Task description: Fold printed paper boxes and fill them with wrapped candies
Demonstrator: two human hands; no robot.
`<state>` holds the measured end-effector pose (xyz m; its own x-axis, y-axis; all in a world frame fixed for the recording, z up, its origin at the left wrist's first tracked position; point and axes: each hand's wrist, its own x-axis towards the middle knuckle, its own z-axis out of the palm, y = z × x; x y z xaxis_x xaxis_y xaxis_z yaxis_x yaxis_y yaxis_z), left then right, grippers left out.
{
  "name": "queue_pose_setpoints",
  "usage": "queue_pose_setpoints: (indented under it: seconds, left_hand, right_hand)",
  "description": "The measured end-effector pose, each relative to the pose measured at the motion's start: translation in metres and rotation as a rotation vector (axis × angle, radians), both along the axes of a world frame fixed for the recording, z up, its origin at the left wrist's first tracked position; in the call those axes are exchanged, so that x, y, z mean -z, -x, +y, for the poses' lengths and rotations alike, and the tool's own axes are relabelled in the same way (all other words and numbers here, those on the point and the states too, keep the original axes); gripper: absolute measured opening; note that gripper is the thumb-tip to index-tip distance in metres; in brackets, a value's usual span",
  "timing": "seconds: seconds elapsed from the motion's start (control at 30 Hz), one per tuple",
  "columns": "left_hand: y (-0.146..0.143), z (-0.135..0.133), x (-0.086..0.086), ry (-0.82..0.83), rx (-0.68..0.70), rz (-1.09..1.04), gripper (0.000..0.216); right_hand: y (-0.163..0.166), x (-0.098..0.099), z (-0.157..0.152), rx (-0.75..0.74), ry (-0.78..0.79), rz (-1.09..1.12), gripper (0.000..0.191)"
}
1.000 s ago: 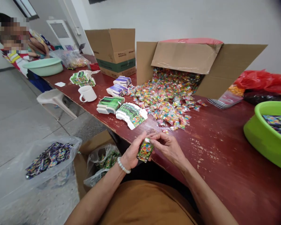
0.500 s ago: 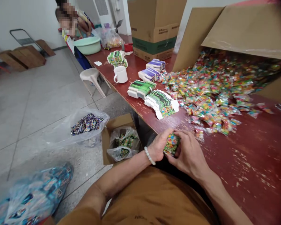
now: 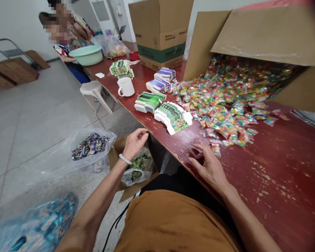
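My left hand [image 3: 134, 142] hovers above the cardboard box [image 3: 116, 182] on the floor, fingers stretched toward the table edge, with nothing visible in it. Inside that box a clear plastic bag holds green printed packs [image 3: 140, 162]. My right hand [image 3: 208, 166] is at the table's front edge, open, thumb and fingers apart and no object between them. Close beyond its fingertips lie small clear bags of colourful candy [image 3: 215, 146]. A fanned stack of flat green printed cartons [image 3: 170, 117] is on the table between and beyond my hands.
More candy bags spill from a tipped large carton [image 3: 267, 38]. Green cartons [image 3: 148, 101], purple cartons [image 3: 159, 85] and a white mug [image 3: 126, 86] stand on the red table [image 3: 278, 168]. Bags of purple packs [image 3: 90, 147] and blue packs [image 3: 47, 220] lie on the floor. People sit beyond a basin [image 3: 86, 55].
The small green printed carton that both hands held is out of them. My left hand has moved left over the floor box; my right hand has opened near the table edge. The view has shifted.
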<state>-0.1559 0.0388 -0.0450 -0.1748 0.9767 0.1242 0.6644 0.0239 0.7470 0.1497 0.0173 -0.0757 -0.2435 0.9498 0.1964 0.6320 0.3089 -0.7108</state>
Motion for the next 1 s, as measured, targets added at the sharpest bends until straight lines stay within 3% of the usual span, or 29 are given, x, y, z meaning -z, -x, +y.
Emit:
queue_pose_setpoints:
  seconds: [0.13, 0.23, 0.3, 0.47, 0.73, 0.9, 1.0]
  left_hand:
    - [-0.059, 0.051, -0.014, -0.123, 0.128, 0.224, 0.044]
    - [-0.088, 0.079, -0.016, -0.124, 0.192, 0.557, 0.050]
    - [-0.095, 0.086, -0.014, -0.110, 0.216, 0.675, 0.046]
    - [-0.094, 0.084, -0.013, -0.101, 0.218, 0.732, 0.041]
    - [-0.099, 0.085, -0.018, -0.061, 0.210, 0.608, 0.031]
    - [-0.093, 0.100, -0.024, -0.008, 0.195, 0.334, 0.025]
    - [-0.094, 0.091, -0.026, 0.048, 0.213, 0.088, 0.020]
  right_hand:
    - [0.007, -0.002, -0.001, 0.027, -0.046, -0.055, 0.034]
    - [0.007, 0.000, -0.002, 0.007, -0.086, -0.022, 0.031]
    - [0.006, 0.002, -0.003, 0.004, -0.098, 0.011, 0.030]
    - [0.009, 0.004, -0.001, 0.005, -0.086, 0.034, 0.026]
    - [0.012, 0.007, 0.000, 0.018, -0.090, 0.061, 0.028]
    - [0.012, 0.006, 0.003, 0.069, -0.021, 0.134, 0.024]
    - [0.013, -0.002, 0.008, 0.191, 0.131, 0.380, 0.035]
